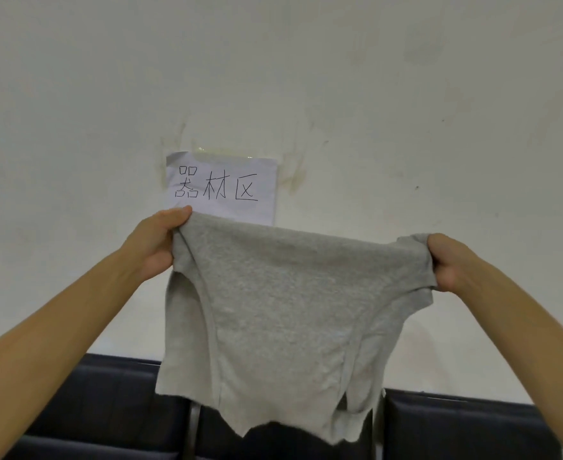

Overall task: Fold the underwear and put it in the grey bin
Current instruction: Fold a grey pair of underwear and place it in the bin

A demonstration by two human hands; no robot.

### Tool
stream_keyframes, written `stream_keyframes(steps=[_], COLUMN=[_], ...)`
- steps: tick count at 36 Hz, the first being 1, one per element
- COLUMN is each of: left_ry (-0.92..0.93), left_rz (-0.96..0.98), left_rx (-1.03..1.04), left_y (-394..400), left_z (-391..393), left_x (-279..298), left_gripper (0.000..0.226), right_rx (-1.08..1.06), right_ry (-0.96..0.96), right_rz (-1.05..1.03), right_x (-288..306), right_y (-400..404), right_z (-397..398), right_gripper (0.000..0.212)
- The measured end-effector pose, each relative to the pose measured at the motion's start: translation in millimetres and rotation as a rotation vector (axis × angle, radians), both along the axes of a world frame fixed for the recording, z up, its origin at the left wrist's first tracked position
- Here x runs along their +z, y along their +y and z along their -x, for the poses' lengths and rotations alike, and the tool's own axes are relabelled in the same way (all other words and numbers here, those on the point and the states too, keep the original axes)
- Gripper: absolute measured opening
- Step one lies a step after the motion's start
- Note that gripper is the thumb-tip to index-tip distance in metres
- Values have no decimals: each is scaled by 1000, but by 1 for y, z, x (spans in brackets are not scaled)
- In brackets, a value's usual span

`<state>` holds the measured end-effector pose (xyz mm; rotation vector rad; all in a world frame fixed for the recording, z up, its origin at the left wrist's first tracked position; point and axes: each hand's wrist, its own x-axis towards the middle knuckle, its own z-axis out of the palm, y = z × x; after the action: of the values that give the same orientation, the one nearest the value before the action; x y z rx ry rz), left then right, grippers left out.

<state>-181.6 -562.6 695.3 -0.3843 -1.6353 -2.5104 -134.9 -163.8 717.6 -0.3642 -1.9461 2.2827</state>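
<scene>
The left hand [155,242] and the right hand [447,262] each pinched a top corner of the grey underwear [283,313], holding it spread in the air. It hung in front of the white wall [373,94], covering the lower edge of the paper sign [222,187] taped there. Its hem hid part of the dark seats [107,410] below.

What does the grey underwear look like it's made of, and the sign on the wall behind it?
Grey underwear: probably soft cotton-type knit, matte and heathered, draping limply with raw-looking edges. Sign: thin white paper, creased, handwritten in dark ink; a glossy strip along its top looks like clear tape.
</scene>
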Motion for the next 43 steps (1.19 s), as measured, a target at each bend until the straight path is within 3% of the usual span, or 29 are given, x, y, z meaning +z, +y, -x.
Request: stream_keyframes(steps=[3, 12, 15, 19, 22, 27, 30, 38, 43], left_ry=[-15, 33, 35, 57, 86, 135, 150, 75, 29], left_rz=[27, 132, 149, 73, 40, 23, 102, 588, 641], left_rx=[5, 0, 31, 64, 74, 87, 154, 386, 414], left_y=[-4, -8, -12, -16, -17, -16, -20, -44, -43], left_z=[1, -7, -7, -8, -8, -7, -6, 3, 2], left_x=[-1, -2, -2, -2, 0, 5, 8, 12, 13], left_gripper=[38, 40, 34, 33, 34, 38, 37, 23, 13], right_rx=[-11, 183, 359, 469, 341, 232, 124, -210, -318], right_ry=[87, 281, 355, 426, 468, 387, 365, 506, 527], right_rz=[116, 341, 368, 456, 194, -227, -494, -545, -580], right_x=[-1, 1, -4, -3, -2, -5, -7, -8, -7], right_y=[2, -10, -4, 0, -9, -17, -17, -7, -6], right_z=[-1, -12, -9, -9, -12, -13, -11, 0, 5], right_gripper=[24, 19, 42, 38, 27, 59, 50, 26, 26])
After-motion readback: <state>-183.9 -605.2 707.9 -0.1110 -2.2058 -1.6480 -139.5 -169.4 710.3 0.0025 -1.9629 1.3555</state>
